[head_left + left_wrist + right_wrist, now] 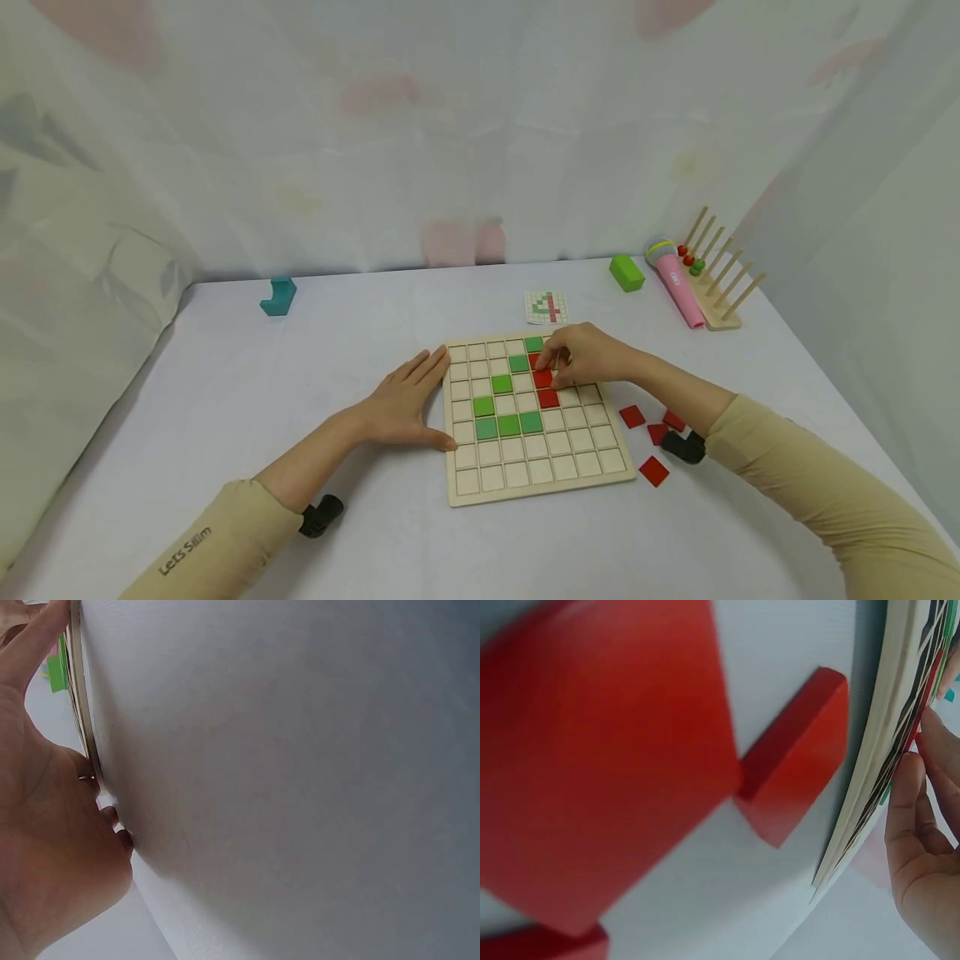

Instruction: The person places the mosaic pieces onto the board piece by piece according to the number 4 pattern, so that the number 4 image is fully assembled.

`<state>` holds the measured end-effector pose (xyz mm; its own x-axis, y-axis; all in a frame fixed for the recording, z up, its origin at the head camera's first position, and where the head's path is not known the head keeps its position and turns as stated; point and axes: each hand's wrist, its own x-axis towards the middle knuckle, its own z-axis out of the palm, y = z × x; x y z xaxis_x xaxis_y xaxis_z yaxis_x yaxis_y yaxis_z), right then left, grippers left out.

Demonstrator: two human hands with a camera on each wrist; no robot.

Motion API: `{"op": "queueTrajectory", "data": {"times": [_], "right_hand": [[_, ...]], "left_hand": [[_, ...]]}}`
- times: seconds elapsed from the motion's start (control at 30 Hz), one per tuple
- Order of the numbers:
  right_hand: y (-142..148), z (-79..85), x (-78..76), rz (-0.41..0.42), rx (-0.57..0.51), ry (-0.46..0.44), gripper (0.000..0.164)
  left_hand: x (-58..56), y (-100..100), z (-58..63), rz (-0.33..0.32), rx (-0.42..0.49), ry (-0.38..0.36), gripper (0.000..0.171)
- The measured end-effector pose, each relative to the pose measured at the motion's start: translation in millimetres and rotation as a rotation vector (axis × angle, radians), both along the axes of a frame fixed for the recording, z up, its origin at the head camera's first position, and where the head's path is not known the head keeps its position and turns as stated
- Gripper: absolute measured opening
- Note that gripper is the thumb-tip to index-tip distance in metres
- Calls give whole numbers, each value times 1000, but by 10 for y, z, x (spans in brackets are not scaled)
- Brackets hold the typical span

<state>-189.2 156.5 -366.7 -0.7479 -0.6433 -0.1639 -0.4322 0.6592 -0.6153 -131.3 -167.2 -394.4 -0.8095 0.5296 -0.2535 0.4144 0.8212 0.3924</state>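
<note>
A square wooden grid board (517, 492) lies on the white table. Green tiles (508, 425) fill several of its cells in a bent line, and red tiles (549, 399) run down a column beside them. My left hand (405, 408) is spread against the board's left edge, fingertips at the upper corner and thumb lower down on the rim. Above the red column, my right hand (588, 354) pinches a red tile (542, 380) between thumb and forefinger, low over its cell. The right wrist view shows the fingertips of this right hand (930, 847) right at the board's surface.
Loose red tiles (654, 472) lie right of the board, under the right wrist. Behind the board is a small pattern card (547, 307). Farther back are a green block (627, 273), a pink toy microphone (678, 287), a pegged wooden stand (723, 321) and a teal holder (279, 297).
</note>
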Motion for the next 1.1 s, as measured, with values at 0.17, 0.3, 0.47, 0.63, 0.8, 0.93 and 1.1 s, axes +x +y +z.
{"op": "queueTrajectory", "data": {"times": [0.17, 0.3, 0.47, 0.63, 0.8, 0.93, 1.1], "right_hand": [[77, 25, -13, -18, 5, 3, 22], [230, 80, -23, -55, -9, -17, 21], [534, 113, -29, -67, -4, -53, 17], [809, 88, -11, -42, 20, -142, 15], [961, 58, 47, -5, 32, -212, 18], [1014, 33, 86, 9, 22, -270, 18], [1028, 26, 132, 15, 13, -323, 20]], "left_hand": [[2, 1, -1, -3, -4, 0, 127], [-2, 2, 1, -4, -12, 3, 127], [-16, -1, -17, -12, -9, 13, 127], [-15, -6, -28, -13, -2, 15, 126], [-10, -6, -22, -11, -6, 12, 126], [-13, -5, -32, -10, -13, 11, 127], [-18, 3, -37, -3, -21, 6, 128]]}}
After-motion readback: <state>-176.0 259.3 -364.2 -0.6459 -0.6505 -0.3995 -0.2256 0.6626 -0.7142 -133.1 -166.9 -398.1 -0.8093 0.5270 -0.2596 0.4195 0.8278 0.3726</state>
